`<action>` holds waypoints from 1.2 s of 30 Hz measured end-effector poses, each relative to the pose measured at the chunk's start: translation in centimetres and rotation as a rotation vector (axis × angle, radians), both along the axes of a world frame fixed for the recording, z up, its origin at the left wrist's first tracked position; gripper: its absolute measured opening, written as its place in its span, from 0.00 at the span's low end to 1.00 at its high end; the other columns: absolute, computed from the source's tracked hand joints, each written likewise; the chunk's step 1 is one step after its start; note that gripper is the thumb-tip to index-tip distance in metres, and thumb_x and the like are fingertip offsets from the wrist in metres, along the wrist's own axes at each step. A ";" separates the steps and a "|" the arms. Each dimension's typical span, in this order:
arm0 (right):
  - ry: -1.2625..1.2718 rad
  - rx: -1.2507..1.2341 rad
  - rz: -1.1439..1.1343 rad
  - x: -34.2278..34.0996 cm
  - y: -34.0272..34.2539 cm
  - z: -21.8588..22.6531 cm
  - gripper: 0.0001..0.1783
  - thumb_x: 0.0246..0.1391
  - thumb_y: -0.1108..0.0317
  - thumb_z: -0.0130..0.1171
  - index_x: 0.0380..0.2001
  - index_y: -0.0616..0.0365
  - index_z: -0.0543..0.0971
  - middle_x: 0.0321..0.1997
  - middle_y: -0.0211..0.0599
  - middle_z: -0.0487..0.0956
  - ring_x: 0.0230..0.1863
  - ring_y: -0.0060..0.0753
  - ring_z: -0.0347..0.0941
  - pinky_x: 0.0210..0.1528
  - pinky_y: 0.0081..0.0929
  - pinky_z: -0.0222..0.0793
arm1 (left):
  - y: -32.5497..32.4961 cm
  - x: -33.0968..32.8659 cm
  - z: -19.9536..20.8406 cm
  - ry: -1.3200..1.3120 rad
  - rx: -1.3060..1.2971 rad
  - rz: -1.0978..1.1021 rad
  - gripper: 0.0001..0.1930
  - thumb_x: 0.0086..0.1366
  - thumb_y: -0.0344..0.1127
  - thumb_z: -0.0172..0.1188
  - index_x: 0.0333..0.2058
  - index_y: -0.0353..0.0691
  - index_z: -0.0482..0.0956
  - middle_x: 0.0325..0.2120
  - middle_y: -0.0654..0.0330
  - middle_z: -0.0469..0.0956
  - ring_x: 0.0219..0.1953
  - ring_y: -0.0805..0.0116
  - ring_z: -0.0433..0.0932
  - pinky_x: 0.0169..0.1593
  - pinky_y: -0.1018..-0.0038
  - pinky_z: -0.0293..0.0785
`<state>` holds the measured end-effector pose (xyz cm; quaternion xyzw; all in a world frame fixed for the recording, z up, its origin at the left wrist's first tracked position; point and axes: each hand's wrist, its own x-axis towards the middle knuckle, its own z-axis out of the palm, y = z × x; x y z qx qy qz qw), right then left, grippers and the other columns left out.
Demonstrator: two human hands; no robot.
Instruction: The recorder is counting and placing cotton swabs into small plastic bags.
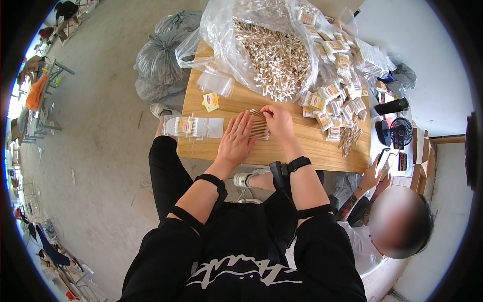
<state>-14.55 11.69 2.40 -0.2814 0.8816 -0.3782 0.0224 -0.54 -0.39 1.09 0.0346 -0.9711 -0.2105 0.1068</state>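
Observation:
My left hand (234, 138) lies flat with its fingers stretched out, its edge against a row of cotton swabs (260, 132) laid side by side on the wooden table. At the far end of that row my right hand (278, 122) is closed in a pinch on a few cotton swabs (256, 112); their exact number is hidden by the fingers. To the left of my left hand, a clear bag (186, 127) with swabs and a yellow card lies on the table. Two yellow cards (211, 101) rest beyond it.
A large clear sack (274, 55) spills loose swabs at the back. Filled swab packs (327, 103) heap up at the right, near loose swabs (349, 138). Flat clear bags (215, 83) lie at the back left. Another person (397, 221) sits at the right, holding a phone.

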 end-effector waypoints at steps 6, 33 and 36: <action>0.039 0.067 0.113 0.3 -0.2 0.2 0.08 0.52 0.74 0.57 0.30 0.51 0.85 0.33 0.34 0.80 0.43 0.43 0.75 0.48 0.38 0.71 | 0.1 0.1 0.0 0.009 0.000 0.024 0.34 0.71 0.50 0.47 0.68 0.37 0.55 0.70 0.51 0.53 0.72 0.57 0.51 0.73 0.59 0.46; 0.162 -0.218 -0.148 6.7 4.5 -2.6 0.11 0.43 0.81 0.54 0.27 0.55 0.83 0.41 0.38 0.80 0.58 0.47 0.71 0.61 0.41 0.66 | 0.4 -0.2 -0.7 -0.038 -0.189 0.022 0.29 0.73 0.46 0.44 0.68 0.39 0.58 0.70 0.56 0.55 0.72 0.63 0.53 0.73 0.57 0.46; 0.197 -0.231 -0.154 7.0 4.2 -2.2 0.11 0.38 0.83 0.54 0.19 0.55 0.83 0.34 0.35 0.80 0.54 0.45 0.74 0.57 0.40 0.69 | 0.3 -0.1 -0.7 -0.029 -0.184 0.024 0.29 0.72 0.45 0.45 0.68 0.39 0.58 0.70 0.56 0.56 0.72 0.62 0.54 0.73 0.57 0.47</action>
